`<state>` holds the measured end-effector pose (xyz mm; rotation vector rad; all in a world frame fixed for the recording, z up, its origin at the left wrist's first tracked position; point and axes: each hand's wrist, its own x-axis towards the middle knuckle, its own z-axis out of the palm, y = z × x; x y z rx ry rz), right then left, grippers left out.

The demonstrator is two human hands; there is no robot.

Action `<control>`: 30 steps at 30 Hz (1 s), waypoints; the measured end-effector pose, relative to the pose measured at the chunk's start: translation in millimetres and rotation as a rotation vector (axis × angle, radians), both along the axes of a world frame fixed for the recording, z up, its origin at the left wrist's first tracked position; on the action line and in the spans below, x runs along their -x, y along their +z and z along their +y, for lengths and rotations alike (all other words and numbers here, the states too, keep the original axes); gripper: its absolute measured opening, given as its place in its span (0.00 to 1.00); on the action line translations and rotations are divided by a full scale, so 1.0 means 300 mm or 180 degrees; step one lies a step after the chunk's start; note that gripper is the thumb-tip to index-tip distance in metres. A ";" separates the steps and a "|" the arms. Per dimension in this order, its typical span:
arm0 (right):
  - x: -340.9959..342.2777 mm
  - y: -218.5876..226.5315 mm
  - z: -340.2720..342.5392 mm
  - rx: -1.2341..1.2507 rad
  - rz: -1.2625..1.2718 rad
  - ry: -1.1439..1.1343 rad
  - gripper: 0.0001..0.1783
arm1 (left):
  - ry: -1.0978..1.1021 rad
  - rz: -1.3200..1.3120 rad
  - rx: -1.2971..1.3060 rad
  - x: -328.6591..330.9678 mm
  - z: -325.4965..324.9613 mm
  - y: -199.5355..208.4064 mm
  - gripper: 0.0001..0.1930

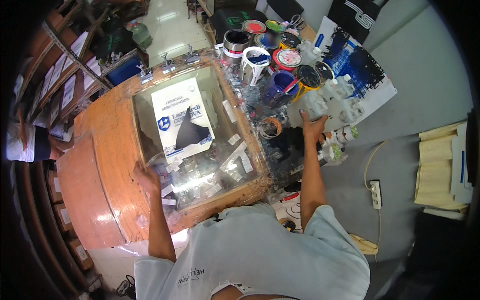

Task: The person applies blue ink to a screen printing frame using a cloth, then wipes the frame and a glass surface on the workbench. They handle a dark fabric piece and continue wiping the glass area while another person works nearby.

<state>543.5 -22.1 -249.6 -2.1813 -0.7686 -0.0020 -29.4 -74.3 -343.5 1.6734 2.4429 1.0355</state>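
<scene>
Translucent plastic bottle, at the right grip

Item: one translucent bottle (316,104), pale, standing or leaning on the paint-stained bench (246,97); which, you cannot tell. Location: just beyond the fingertips of your right grip (313,129).
Right grip: thumb and forefinger spread; whether they touch the bottle cannot be told.
Left grip (146,178): loosely curled at the near-left corner of the glass panel (192,187); contact cannot be told.
Neighbours: purple-blue tub (280,90) beyond and left of your right grip; tape roll (271,128) to its left; green-marked bottles (332,152) nearer you, to its right.
Handling, judged: light to moderate, depending on fill; walls thin and likely to give if squeezed; slick where paint has smeared; unlikely to break.
Hold: take it around the body, below the neck, thumb opposite fingers, clear of the tub.
</scene>
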 end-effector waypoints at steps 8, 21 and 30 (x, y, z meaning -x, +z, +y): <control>-0.103 0.041 -0.122 -0.0665 -0.1115 0.0443 0.40 | -0.2471 0.0815 0.1053 -0.431 0.119 0.114 0.28; 0.197 0.337 -0.222 -0.0659 0.0210 0.1551 0.30 | -0.2134 0.0178 0.0743 -0.329 0.128 0.123 0.32; 0.148 0.380 -0.159 -0.1105 -0.0001 0.0702 0.31 | -0.0769 -0.0310 0.0018 -0.029 -0.169 0.116 0.27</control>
